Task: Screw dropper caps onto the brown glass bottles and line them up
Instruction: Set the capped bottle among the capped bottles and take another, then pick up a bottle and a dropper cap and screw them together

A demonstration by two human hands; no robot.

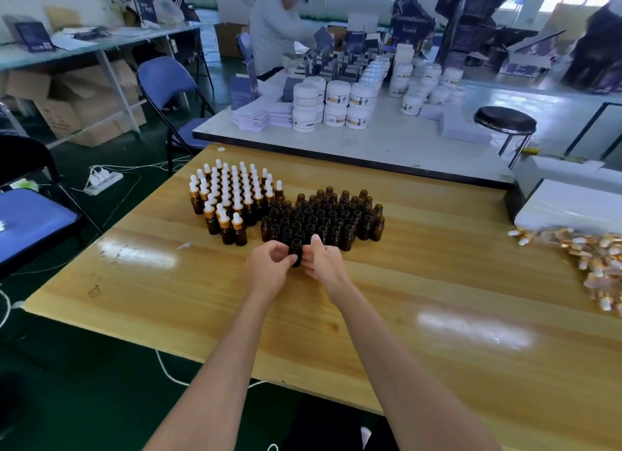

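Where capped bottles point(232, 194) stand beside uncapped bottles point(323, 215) on the counter point(437, 282), one open brown bottle point(296, 248) is foremost. Left hand point(269, 265) and right hand point(323, 258) both grip it, fingers curled.

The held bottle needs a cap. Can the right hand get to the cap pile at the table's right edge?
Probably yes: only bare table lies between the right hand and the cap pile, though its fingers must first release the bottle.

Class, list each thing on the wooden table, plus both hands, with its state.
held bottle: uncapped, upright.
left hand: grips held bottle.
right hand: grips held bottle.
capped bottles: caps on, standing clustered.
uncapped bottles: open, standing clustered.
loose dropper caps: heaped, unused.
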